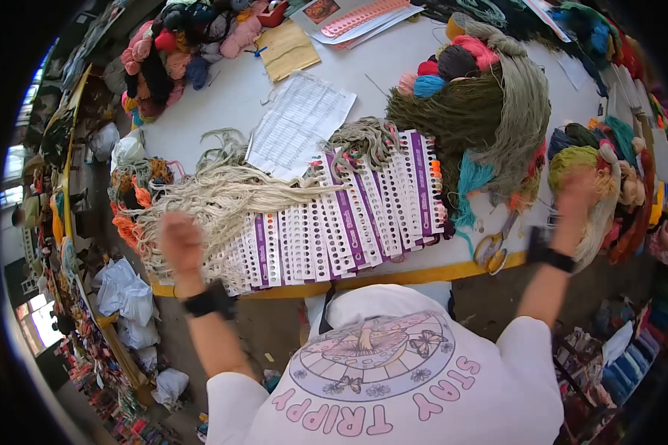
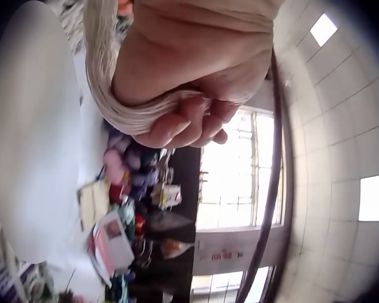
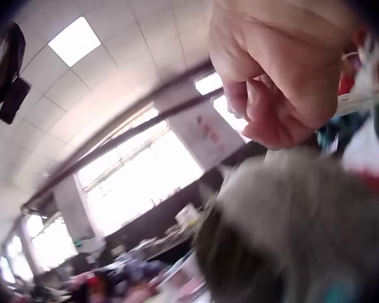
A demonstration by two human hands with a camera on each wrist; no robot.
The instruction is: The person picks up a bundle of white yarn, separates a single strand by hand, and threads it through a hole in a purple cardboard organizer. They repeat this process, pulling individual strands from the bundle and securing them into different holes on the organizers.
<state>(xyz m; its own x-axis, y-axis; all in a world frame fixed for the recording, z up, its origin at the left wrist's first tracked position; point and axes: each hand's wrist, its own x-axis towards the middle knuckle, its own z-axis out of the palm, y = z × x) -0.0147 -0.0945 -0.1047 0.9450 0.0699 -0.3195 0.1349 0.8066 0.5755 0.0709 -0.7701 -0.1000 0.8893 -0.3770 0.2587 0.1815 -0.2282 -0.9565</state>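
In the left wrist view, my left hand (image 2: pixel 196 63) grips a thick bundle of cream yarn (image 2: pixel 101 82) that loops round the thumb into curled fingers. From the head, that hand is above a spread pile of cream yarn (image 1: pixel 200 196) lying across punched cards (image 1: pixel 297 245) with purple bands. My right hand (image 3: pixel 284 69) is raised with fingers curled, and no thing shows between them. Pale strands (image 3: pixel 361 99) show behind it. In the head view it is blurred, over yellow-green yarn (image 1: pixel 574 165) and beside a cream skein (image 1: pixel 608 200).
Scissors (image 1: pixel 495 248) lie near the table's yellow front edge (image 1: pixel 378 276). Grey-green skeins (image 1: pixel 453 111) are heaped at back right, coloured yarn balls (image 1: pixel 174 63) at back left. A printed sheet (image 1: pixel 300 122) and a wooden board (image 1: pixel 288 50) lie between them.
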